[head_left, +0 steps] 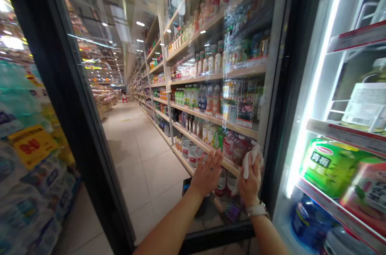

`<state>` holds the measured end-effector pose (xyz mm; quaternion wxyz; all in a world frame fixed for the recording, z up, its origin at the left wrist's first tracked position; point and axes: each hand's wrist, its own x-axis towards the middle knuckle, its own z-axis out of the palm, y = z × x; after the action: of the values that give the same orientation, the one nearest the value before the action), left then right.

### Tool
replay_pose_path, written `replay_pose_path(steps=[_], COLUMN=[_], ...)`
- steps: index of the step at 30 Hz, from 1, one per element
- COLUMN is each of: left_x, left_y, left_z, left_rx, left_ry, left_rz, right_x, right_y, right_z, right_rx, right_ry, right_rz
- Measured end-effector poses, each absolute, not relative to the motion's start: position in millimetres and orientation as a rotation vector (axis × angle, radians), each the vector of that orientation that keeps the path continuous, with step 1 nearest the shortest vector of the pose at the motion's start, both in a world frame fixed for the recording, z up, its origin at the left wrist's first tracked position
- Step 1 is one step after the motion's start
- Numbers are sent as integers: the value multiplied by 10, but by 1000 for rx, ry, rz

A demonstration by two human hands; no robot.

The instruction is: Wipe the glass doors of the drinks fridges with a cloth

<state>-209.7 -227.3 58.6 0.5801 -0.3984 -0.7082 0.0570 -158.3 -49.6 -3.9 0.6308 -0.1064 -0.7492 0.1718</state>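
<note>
A glass door [141, 134] in a black frame stands in front of me, with store shelves showing through or mirrored in it. My left hand [208, 172] lies against the lower part of the glass, fingers stretched and a ring on one of them. To its right, my right hand [251, 180] presses a white cloth [252, 160] to the pane, close to the door's right frame. The cloth is bunched under and above the fingers. A watch [257, 209] with a light band sits on my right wrist.
On the right is a lit cooler with green drink packs [331, 166] and blue bottles [310, 219] on its shelves. Wrapped packs [33, 202] and a yellow price sign [32, 145] stand at the left. A tiled aisle [129, 146] runs back behind the glass.
</note>
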Motion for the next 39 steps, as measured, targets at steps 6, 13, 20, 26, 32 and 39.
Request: replay_pose_path(steps=[6,13,20,26,32,39], left_x=[-2101,-2169,-2119,-2074,-2094,-2147], left_y=[-2272,-2327,-2288,-2265,-2265,-2321], left_z=[584,514,580,599,574,544], left_rx=[-904,-964,-930,-909,-913,-937], left_ry=[-1625,-1654,-1621,-1632,-1639,-1637], left_rz=[133,202,131,123,138,210], right_x=[-1661,-1776,-1671,-1543,-1649,-1783], right_y=[-765,-1393,-896,-398,-619,-1336], right_z=[-91,-268,-192,-123,-125,-274], right_rx=[-298,-21,-20,-292,-352,-37], right_ry=[-1670,-1775,-1849,-1694,-1619,-1756], right_rz=[474,424,355,467,513,403])
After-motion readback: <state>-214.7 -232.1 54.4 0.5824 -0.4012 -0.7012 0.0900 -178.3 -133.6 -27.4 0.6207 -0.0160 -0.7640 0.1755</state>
